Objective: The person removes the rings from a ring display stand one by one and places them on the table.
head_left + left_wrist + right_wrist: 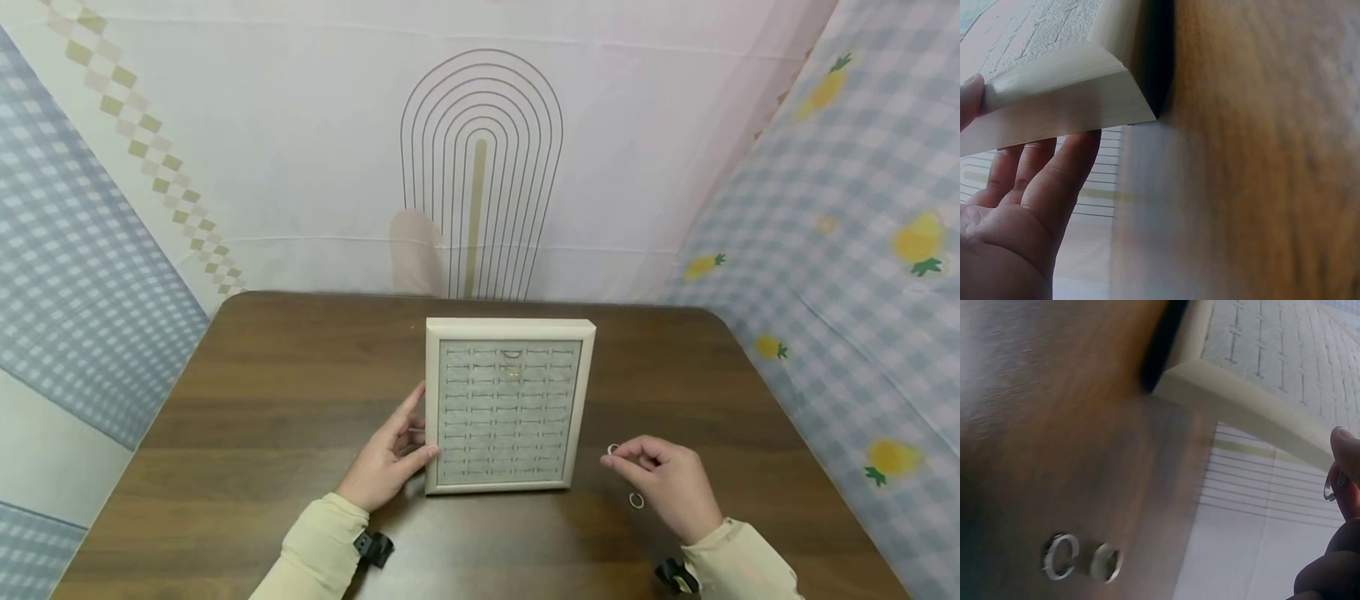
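Silver ring [613,450] pinched in right hand [670,483], beside tray [432,400].

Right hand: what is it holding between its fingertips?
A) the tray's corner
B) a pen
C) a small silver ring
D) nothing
C: the right hand pinches a small silver ring beside the ring tray, above the wooden table.
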The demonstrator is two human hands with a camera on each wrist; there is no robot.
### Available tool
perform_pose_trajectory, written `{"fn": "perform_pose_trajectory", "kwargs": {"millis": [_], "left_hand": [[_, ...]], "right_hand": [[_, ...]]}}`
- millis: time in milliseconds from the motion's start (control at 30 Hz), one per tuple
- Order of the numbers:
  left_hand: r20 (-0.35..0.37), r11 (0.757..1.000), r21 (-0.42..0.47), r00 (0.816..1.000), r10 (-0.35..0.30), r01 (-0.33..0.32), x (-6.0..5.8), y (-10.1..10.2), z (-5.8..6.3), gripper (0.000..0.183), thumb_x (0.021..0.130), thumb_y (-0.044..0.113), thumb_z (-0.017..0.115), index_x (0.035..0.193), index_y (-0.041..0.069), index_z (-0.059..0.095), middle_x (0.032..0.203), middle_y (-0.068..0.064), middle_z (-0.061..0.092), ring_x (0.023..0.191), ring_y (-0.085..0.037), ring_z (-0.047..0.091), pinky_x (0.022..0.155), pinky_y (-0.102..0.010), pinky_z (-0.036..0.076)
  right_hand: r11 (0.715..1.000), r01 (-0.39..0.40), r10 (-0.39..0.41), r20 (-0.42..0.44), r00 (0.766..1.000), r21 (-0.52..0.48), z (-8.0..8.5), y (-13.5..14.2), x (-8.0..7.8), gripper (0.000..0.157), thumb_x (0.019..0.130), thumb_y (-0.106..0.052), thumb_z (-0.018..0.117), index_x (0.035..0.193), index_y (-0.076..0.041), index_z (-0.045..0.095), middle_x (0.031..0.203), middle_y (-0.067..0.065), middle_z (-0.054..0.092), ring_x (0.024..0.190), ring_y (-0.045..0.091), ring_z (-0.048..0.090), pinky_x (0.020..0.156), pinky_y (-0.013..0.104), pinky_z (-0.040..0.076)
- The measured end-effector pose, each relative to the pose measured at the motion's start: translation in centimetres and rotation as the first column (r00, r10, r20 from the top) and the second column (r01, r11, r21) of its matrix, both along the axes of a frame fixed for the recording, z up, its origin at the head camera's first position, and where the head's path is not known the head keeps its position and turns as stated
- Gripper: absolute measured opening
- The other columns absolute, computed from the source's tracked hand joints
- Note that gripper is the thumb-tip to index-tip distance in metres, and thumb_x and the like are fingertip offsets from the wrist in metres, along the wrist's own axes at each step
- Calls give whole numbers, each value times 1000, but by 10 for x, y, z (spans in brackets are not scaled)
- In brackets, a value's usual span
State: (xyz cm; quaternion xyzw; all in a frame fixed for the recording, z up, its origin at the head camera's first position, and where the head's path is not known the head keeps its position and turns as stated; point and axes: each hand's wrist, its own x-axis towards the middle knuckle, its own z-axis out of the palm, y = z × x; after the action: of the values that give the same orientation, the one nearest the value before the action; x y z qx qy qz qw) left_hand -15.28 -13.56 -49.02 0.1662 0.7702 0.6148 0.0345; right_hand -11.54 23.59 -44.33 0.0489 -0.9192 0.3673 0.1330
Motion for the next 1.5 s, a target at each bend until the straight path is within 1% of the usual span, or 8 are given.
{"fn": "perform_pose_trajectory", "kwargs": {"millis": [267, 500, 667, 800, 1033, 1300, 1400, 1500], "left_hand": [[-7, 1000, 0, 1000, -11, 11, 0, -1, -1, 87, 94, 6, 71, 162, 26, 21, 115, -14, 62, 101, -23, 65, 92, -32, 55], [-36, 1000, 3, 999, -7, 7, 0, -3, -2, 86, 94, 6, 70, 162, 25, 21, 116, -15, 63, 101, -24, 65, 92, -33, 55], [-34, 1000, 1, 999, -7, 7, -1, -3, -2, 87, 94, 5, 70, 162, 25, 20, 115, -15, 63, 101, -24, 65, 91, -33, 56], [-33, 1000, -3, 999, -5, 5, -1, -3, -1, 87, 94, 5, 70, 162, 24, 20, 116, -15, 63, 101, -24, 65, 91, -32, 55], [-36, 1000, 3, 999, -12, 12, -2, -2, -3, 88, 93, 5, 71, 162, 23, 20, 115, -15, 63, 101, -25, 65, 92, -33, 55], [-44, 1000, 5, 999, -19, 20, -3, 0, -3, 88, 93, 4, 71, 162, 23, 19, 115, -14, 64, 100, -24, 66, 92, -33, 55], [-31, 1000, 0, 999, -18, 18, -3, 0, -3, 88, 94, 4, 70, 162, 23, 19, 116, -15, 63, 101, -24, 65, 92, -33, 55], [-17, 1000, -3, 1000, -13, 13, -2, 0, -2, 87, 94, 4, 69, 163, 22, 18, 118, -15, 63, 101, -24, 65, 92, -32, 55]], "right_hand": [[999, 39, -39, 44, 998, 7, -10, 16, 11, 16, 79, -21, 87, 74, -25, 72, 56, -11, 41, 52, 2, 35, 48, 21, 36], [997, 64, -66, 42, 997, 54, -21, 32, 19, 17, 77, -19, 88, 70, -23, 73, 65, -13, 65, 54, 0, 42, 50, 19, 38], [993, 79, -83, 49, 995, 88, -31, 44, 24, 20, 75, -20, 89, 67, -24, 72, 62, -15, 62, 54, 0, 44, 49, 19, 38], [985, 93, -107, 92, 990, 146, -38, 54, 24, 22, 75, -26, 89, 65, -27, 70, 61, -16, 59, 54, 0, 44, 50, 21, 38], [964, 71, -143, 276, 950, 256, -45, 72, 19, 20, 80, -39, 84, 69, -29, 70, 72, -14, 67, 60, 3, 49, 56, 24, 40], [967, 24, -140, 451, 881, 253, -42, 80, 12, 25, 83, -46, 79, 74, -25, 71, 72, -9, 67, 61, 13, 50, 58, 29, 40], [968, 15, -133, 459, 878, 251, -43, 82, 11, 25, 82, -47, 80, 73, -25, 72, 77, -9, 70, 64, 12, 53, 58, 30, 41], [967, 17, -132, 443, 887, 255, -45, 82, 11, 23, 80, -45, 81, 71, -26, 72, 83, -8, 73, 68, 11, 56, 60, 30, 43]]}}
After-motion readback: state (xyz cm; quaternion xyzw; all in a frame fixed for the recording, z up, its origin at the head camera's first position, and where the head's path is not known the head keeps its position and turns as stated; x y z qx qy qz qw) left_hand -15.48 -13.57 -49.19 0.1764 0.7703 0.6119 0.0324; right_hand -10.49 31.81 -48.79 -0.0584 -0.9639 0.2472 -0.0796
